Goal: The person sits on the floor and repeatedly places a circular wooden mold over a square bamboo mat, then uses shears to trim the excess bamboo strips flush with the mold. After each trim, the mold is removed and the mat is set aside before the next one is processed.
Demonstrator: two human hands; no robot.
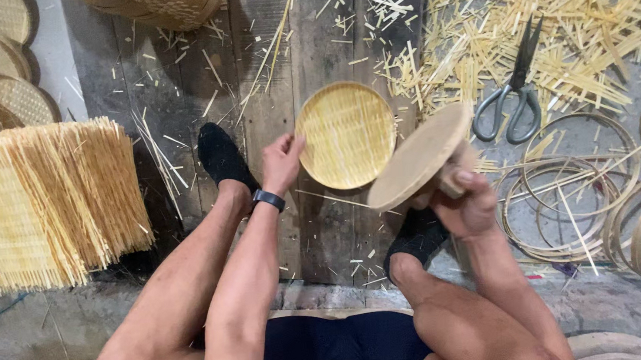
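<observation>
Woven bamboo tray (346, 135) is held at its left rim by left hand (281, 162), fingers pinched on the edge, above floor planks (181, 85); prob. light, stiff, edges brittle. Round wooden block (419, 156) is gripped from below by right hand (467, 204), fingers wrapped shut

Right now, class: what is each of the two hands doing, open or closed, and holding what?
Left hand: closed on the rim of the round woven tray.
Right hand: closed around the handle of the round wooden disc.
</observation>
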